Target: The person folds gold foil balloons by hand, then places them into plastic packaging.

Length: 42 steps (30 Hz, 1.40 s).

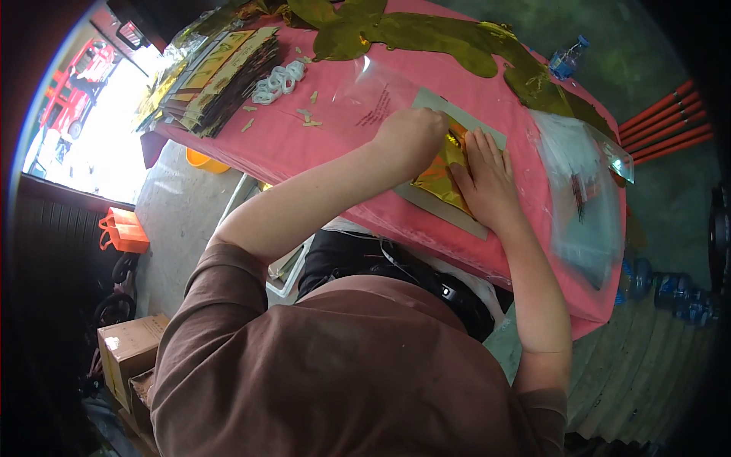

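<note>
A grey card (472,225) lies on the pink-covered table (343,171) with shiny gold foil (442,186) on top of it. My left hand (412,143) is closed over the card's upper left part; whatever its fingers hold is hidden. Flat on the right side of the foil and card rests my right hand (487,179), its fingers stretched out. A small orange piece shows between the two hands. Beyond my left hand lies a clear plastic bag (373,95) with printed text.
Stacked packaged cards (221,80) stand at the back left, beside white coils (279,82) and small tan pieces (307,118). Gold foil shapes (426,39) line the far edge, near a plastic bottle (569,59). Clear bags (582,206) lie on the right.
</note>
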Motion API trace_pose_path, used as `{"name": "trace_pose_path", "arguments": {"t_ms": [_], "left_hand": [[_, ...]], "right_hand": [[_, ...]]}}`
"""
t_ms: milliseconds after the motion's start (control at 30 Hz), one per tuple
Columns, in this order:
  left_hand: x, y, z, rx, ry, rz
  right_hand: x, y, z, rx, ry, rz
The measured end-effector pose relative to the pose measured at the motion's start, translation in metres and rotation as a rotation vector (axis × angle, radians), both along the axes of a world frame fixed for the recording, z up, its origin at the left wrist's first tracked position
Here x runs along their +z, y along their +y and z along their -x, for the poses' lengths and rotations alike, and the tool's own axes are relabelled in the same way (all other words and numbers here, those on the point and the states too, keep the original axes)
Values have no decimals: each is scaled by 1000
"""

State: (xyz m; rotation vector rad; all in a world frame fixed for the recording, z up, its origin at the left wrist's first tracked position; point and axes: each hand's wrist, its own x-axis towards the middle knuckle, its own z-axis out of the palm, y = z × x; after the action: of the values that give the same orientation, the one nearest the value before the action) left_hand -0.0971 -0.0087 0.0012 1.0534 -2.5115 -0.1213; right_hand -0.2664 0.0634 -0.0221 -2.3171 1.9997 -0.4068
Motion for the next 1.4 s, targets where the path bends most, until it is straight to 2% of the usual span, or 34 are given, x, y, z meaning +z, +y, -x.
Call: {"name": "trace_pose_path", "arguments": {"t_ms": [100, 300, 367, 500, 600, 767, 1067, 1233, 1400], "left_hand": [[-5, 1, 3, -45, -78, 78], [3, -4, 0, 64, -58, -80], [8, -9, 5, 122, -190, -145], [12, -23, 13, 69, -231, -74], [19, -33, 18, 85, -297, -157], [19, -32, 18, 81, -175, -78], [-8, -11, 20, 86, -223, 73], [-11, -11, 23, 112, -258, 108], [-15, -12, 20, 93, -220, 155]], "right_hand": [[2, 1, -1, -2, 1, -3], [1, 0, 0, 1, 3, -1], [0, 0, 0, 4, 3, 9], [2, 1, 0, -10, 4, -12], [6, 1, -2, -21, 16, -44], [4, 1, -2, -21, 23, -42], [3, 0, 0, -31, 2, -59], [18, 3, 15, 97, -8, -190], [30, 13, 41, 100, -39, -331]]}}
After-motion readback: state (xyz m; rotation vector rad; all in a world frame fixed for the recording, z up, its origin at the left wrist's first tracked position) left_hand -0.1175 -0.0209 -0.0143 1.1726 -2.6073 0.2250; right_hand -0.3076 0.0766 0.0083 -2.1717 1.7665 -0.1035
